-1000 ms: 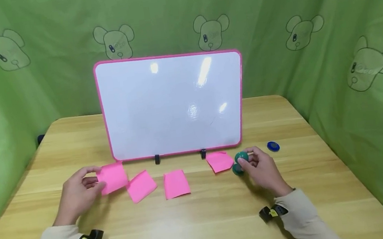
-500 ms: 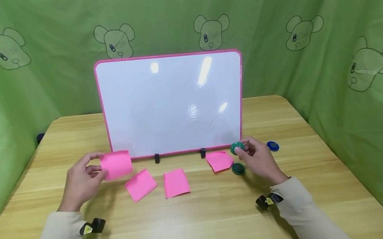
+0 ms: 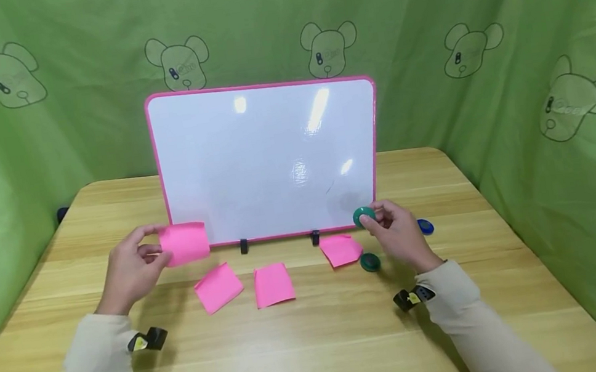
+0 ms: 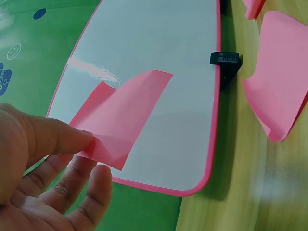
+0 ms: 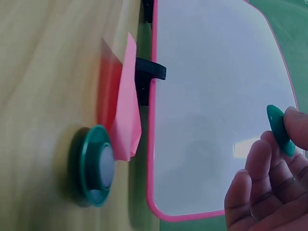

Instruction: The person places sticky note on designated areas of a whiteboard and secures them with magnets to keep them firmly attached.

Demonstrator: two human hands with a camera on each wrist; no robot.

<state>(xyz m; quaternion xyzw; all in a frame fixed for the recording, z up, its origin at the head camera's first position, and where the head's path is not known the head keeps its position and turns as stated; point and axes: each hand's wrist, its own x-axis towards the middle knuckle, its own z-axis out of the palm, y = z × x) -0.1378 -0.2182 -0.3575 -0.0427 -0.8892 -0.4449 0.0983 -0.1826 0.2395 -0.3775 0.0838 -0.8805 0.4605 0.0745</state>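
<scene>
My left hand [image 3: 135,268] pinches a pink sticky note [image 3: 186,243] by its left edge, in front of the whiteboard's lower left corner. In the left wrist view the thumb lies on one end of this curled note [image 4: 125,115]. A round green magnet [image 3: 364,216] is pinched between thumb and fingers of my right hand [image 3: 401,235], near the lower right corner of the whiteboard [image 3: 267,159]. The right wrist view shows that magnet [image 5: 280,130] edge-on, apart from the board. Below it on the table lies a second green magnet [image 3: 370,262], its grey underside facing up.
Pink sticky notes lie on the table [image 3: 307,352]: one at left [image 3: 219,287], a middle note [image 3: 273,285] and a right note [image 3: 341,250]. A blue magnet [image 3: 425,227] lies right of the right hand. Black clips [image 3: 244,246] support the pink-framed board. Green curtains [image 3: 256,23] surround the table.
Both hands have risen and moved forward toward the board. The left hand carried its sticky note up and right; the right hand lifted its green magnet away from the one on the table.
</scene>
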